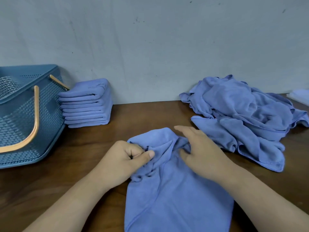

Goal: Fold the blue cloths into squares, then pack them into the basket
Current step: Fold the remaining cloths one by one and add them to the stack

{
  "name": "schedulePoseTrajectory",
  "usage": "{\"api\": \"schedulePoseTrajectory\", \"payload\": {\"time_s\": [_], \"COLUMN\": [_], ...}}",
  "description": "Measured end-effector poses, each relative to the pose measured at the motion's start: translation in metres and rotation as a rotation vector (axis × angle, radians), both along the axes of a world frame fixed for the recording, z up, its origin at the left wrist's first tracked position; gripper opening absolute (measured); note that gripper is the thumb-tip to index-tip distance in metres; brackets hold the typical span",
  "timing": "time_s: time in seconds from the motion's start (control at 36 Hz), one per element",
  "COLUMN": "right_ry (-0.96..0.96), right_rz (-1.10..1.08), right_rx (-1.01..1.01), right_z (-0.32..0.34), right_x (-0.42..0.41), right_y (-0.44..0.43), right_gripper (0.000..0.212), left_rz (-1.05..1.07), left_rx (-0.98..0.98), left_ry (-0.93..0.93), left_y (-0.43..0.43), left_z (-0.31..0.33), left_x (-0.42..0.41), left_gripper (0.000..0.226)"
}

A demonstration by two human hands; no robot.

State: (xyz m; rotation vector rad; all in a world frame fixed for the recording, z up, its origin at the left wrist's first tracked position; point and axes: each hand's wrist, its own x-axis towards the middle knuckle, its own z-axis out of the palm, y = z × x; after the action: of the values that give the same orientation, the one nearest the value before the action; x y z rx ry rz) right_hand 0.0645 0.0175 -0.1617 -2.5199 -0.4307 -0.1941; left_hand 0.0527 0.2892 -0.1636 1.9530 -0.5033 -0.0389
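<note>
Brown wooden table (150,118) runs up to a grey wall (150,47) at the far side.

Loose blue cloth (175,198) lies near centre, bunched at its far end. Its near part is flatter and runs out of the bottom of the view.

Heap of unfolded cloths (242,111) sits far right against the wall. Its near-left edge is close to the right hand but apart from the loose cloth.

Teal plastic basket (50,114) with orange handles (36,118) stands far left, cut off by the left edge.

Stack of folded cloths (87,104) stands just right of the basket, touching it, and back against the wall.

Pale item (299,96) at the far right edge; can't tell what it is.

Left hand (123,159): fingers curled, thumb pinching a gathered fold at the left of the bunched end.

Right hand (200,148): fingers straight and spread, palm down on the right of the bunch, fingertips reaching past its far edge.

Bare table lies between stack and heap, and between basket and left forearm.
</note>
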Motion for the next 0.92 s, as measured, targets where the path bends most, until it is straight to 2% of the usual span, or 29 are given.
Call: {"api": "schedulePoseTrajectory", "payload": {"time_s": [0.08,0.14,0.17,0.22,0.31,0.36,0.42,0.47,0.53,0.61,0.67,0.78,0.86,0.92], "right_ry": [0.071,0.083,0.095,0.111,0.106,0.103,0.139,0.164,0.151,0.051,-0.086,-0.217,-0.111,0.016], "right_rz": [0.089,0.092,0.099,0.106,0.123,0.145,0.174,0.181,0.124,-0.038,-0.124,-0.168,-0.157,-0.161], "right_rx": [0.042,0.078,0.095,0.112,0.16,0.208,0.278,0.353,0.392,0.363,0.32,0.25,0.194,0.174], "right_z": [0.002,0.008,0.011,0.014,0.017,0.019,0.021,0.025,0.026,0.023,0.02,0.009,0.005,0.004], "right_x": [-0.002,-0.004,-0.006,-0.011,-0.015,-0.017,-0.018,-0.018,-0.015,-0.006,0.001,0.009,0.011,0.011], "right_y": [0.0,0.001,0.003,0.006,0.01,0.011,0.009,0.007,0.002,-0.006,-0.009,-0.011,-0.013,-0.012], "right_gripper": [0.042,0.021,0.018,0.03,0.033,0.033,0.025,0.012,0.007,0.016,0.026,0.045,0.051,0.05], "left_rz": [0.046,0.112,0.142,0.116,-0.026,-0.054,-0.007,0.009,0.049,0.295,0.522,0.731,0.75,0.703], "left_rx": [0.01,0.029,0.045,0.098,0.254,0.273,0.215,0.134,-0.016,-0.366,-0.487,-0.189,-0.015,0.022], "left_ry": [-0.073,-0.177,-0.217,-0.207,-0.159,-0.191,-0.223,-0.21,-0.141,0.008,0.092,0.112,0.153,0.156], "left_y": [-0.002,-0.006,-0.008,-0.013,-0.02,-0.024,-0.025,-0.022,-0.022,-0.019,-0.007,0.023,0.03,0.031], "left_z": [0.001,0.004,0.006,0.012,0.012,0.009,0.009,0.009,0.014,0.021,0.02,0.013,0.016,0.016], "left_x": [0.0,-0.002,-0.003,-0.007,-0.015,-0.016,-0.015,-0.014,-0.014,-0.007,0.004,0.018,0.022,0.022], "left_gripper": [0.063,0.051,0.039,0.018,0.041,0.036,0.014,0.016,0.024,0.034,0.031,0.024,0.005,0.027]}}
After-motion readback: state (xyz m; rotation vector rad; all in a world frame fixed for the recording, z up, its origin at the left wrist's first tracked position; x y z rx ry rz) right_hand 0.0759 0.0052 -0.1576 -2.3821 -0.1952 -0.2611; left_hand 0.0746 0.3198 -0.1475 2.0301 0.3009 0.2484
